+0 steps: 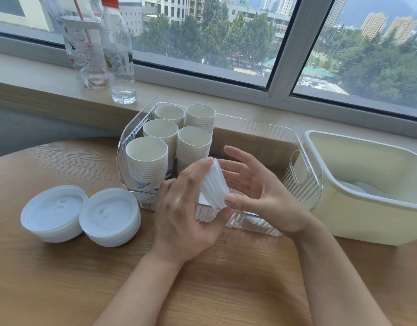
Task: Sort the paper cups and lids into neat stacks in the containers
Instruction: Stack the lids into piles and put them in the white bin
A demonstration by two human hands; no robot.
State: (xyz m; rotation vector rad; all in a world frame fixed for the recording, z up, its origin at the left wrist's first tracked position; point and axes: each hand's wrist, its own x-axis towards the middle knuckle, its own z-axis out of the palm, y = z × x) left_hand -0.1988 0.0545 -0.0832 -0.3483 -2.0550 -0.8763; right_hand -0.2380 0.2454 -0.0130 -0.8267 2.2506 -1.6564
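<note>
Both hands hold a small stack of white lids (214, 184) edge-on above the front of the clear ribbed container (304, 165). My left hand (186, 208) cups the stack from the left, fingers curled round it. My right hand (254, 184) steadies it from the right, thumb on its lower edge and fingers spread. Several stacks of paper cups (147, 158) stand upright in the container's left half. Two stacks of white lids (54, 212) (109, 216) sit on the wooden table (61, 278) to the left.
A cream plastic bin (358, 215) stands right of the clear container, with white lids (358, 188) in its bottom. A water bottle (119, 50) and a crumpled clear plastic bag (85, 48) stand on the window sill behind.
</note>
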